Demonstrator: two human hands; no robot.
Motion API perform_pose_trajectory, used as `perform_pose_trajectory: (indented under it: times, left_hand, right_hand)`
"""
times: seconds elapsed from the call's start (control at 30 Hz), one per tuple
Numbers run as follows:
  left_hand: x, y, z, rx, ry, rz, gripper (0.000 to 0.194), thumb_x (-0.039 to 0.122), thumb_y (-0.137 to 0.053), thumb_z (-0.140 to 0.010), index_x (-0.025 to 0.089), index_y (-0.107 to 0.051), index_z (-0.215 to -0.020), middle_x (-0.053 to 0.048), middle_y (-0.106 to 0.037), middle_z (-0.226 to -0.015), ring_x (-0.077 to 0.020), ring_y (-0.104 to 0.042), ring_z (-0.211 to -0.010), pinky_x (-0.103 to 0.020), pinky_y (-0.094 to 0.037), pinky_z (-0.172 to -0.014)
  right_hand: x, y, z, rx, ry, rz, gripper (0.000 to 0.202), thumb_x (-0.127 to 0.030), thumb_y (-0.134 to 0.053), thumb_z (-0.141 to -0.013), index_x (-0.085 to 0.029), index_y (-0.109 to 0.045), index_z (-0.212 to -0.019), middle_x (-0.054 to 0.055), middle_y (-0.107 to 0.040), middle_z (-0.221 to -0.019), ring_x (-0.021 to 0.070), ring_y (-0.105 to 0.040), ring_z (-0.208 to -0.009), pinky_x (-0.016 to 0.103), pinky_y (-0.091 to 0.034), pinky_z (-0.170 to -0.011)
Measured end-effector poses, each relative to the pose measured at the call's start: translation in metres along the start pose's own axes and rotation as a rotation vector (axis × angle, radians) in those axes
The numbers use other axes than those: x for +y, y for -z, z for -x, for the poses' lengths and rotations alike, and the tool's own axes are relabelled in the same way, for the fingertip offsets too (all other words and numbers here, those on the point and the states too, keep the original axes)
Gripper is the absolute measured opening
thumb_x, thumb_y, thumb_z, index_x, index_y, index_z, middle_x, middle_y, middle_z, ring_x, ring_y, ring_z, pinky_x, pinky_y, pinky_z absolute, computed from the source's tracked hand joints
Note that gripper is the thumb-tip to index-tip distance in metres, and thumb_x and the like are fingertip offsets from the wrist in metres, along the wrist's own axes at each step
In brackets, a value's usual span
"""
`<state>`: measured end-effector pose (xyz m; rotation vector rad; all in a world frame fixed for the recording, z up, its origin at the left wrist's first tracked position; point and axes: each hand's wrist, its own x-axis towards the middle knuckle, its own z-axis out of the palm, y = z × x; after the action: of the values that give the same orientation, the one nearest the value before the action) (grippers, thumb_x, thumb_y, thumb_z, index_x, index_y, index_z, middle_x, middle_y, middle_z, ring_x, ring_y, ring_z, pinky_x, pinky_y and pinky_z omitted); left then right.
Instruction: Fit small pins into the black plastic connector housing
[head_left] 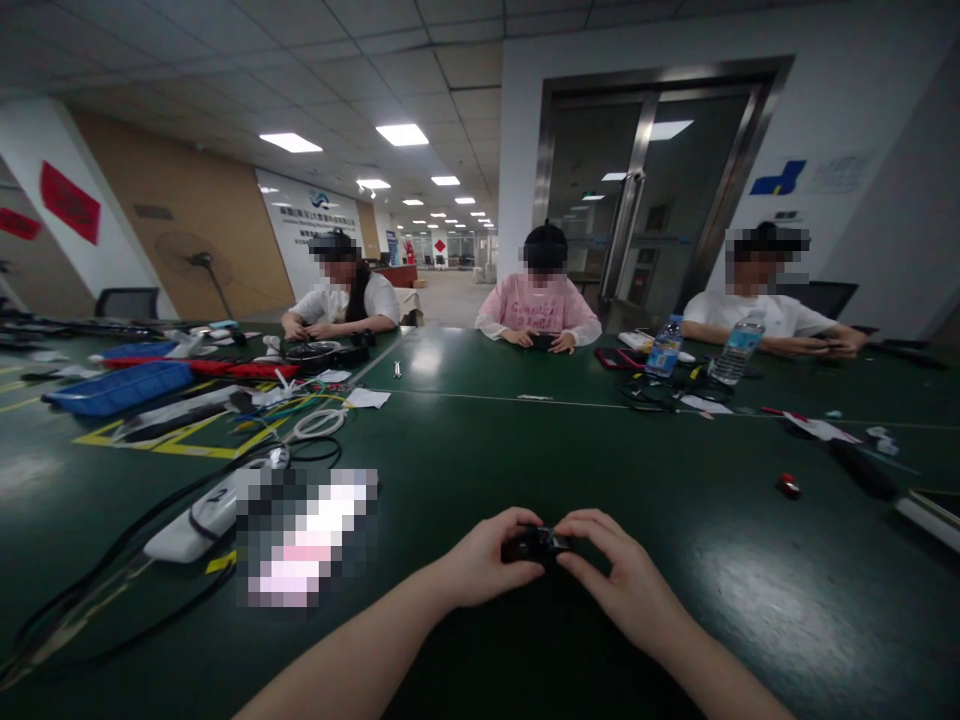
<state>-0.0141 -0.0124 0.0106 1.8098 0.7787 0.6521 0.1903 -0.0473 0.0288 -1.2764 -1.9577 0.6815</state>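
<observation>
Just above the dark green tabletop, a small glossy black object (pixel 538 544) sits between my two hands, its kind too dark to make out. My left hand (pixel 484 562) is closed around its left side, thumb at the near edge and fingers over the far edge. On the other side, the fingertips and thumb of my right hand (pixel 613 562) pinch its right end. Fingers cover parts of the object on both sides.
To the left lie a white power strip (pixel 217 508), black cables, a blurred-out bright panel (pixel 315 540) and a blue tray (pixel 124 388). A small red item (pixel 788 485) and water bottles (pixel 664 348) are on the right. Three people sit across the green table (pixel 465 450).
</observation>
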Motion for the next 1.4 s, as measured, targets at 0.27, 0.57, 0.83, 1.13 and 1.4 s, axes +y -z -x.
perform_pose_trajectory:
  times: [0.27,0.57,0.83,1.13,1.4]
  left_hand:
    - [0.001,0.001,0.000,-0.010,0.017,-0.097,0.043,0.021,-0.064,-0.075,0.020,-0.048,-0.115,-0.004,-0.058,-0.102,-0.0179,-0.057,-0.090,-0.033,-0.047,-0.080]
    - [-0.002,0.000,-0.001,0.007,0.008,-0.038,0.042,0.021,-0.064,-0.074,0.019,-0.048,-0.112,-0.004,-0.059,-0.099,-0.0177,-0.057,-0.089,-0.033,-0.046,-0.079]
    - [-0.001,0.005,-0.001,-0.009,0.051,0.167,0.039,0.024,-0.061,-0.078,0.019,-0.046,-0.114,-0.004,-0.058,-0.095,-0.0168,-0.056,-0.086,-0.031,-0.044,-0.075]
    - [-0.004,0.006,-0.003,0.013,0.030,0.179,0.042,0.025,-0.066,-0.075,0.019,-0.050,-0.113,-0.003,-0.057,-0.095,-0.0165,-0.055,-0.085,-0.031,-0.044,-0.075]
    - [-0.005,0.005,-0.004,0.017,0.035,0.236,0.049,0.017,-0.068,-0.070,0.018,-0.047,-0.114,-0.006,-0.057,-0.104,-0.0180,-0.056,-0.092,-0.034,-0.044,-0.083]
  right_hand:
    - [0.001,0.003,0.000,-0.125,-0.013,0.117,0.018,-0.024,-0.060,-0.079,-0.028,-0.064,-0.095,0.003,-0.059,-0.112,0.0227,-0.052,-0.108,0.039,-0.041,-0.094]
    - [-0.001,0.004,0.002,-0.164,-0.035,0.206,0.027,-0.025,-0.062,-0.077,-0.030,-0.062,-0.103,0.002,-0.059,-0.118,0.0235,-0.051,-0.112,0.041,-0.037,-0.098]
    - [0.014,0.003,0.003,-0.098,-0.057,-0.014,0.039,-0.022,-0.059,-0.078,-0.031,-0.055,-0.116,0.000,-0.059,-0.119,0.0198,-0.052,-0.113,0.038,-0.037,-0.101]
    - [0.014,0.002,0.001,-0.090,0.007,0.021,0.022,-0.024,-0.055,-0.084,-0.031,-0.064,-0.102,0.001,-0.059,-0.114,0.0199,-0.055,-0.108,0.037,-0.042,-0.096]
    - [0.009,0.003,0.002,-0.094,0.057,0.041,0.024,-0.022,-0.052,-0.085,-0.031,-0.060,-0.106,0.001,-0.058,-0.111,0.0188,-0.056,-0.104,0.034,-0.044,-0.093]
